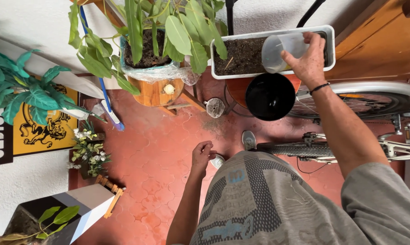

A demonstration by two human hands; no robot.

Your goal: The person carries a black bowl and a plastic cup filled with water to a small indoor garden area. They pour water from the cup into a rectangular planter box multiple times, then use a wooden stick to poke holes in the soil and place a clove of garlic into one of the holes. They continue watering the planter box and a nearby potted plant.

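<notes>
white planter box (pixel 332 45) of soil, upper right above a black pot (pixel 270 96) | right hand (pixel 307 61) on an outstretched arm, fingers clamped round a clear plastic cup (pixel 280 52) tipped on its side over the box's front rim | left hand (pixel 202 154) hanging low, fingers loosely curled, empty
</notes>
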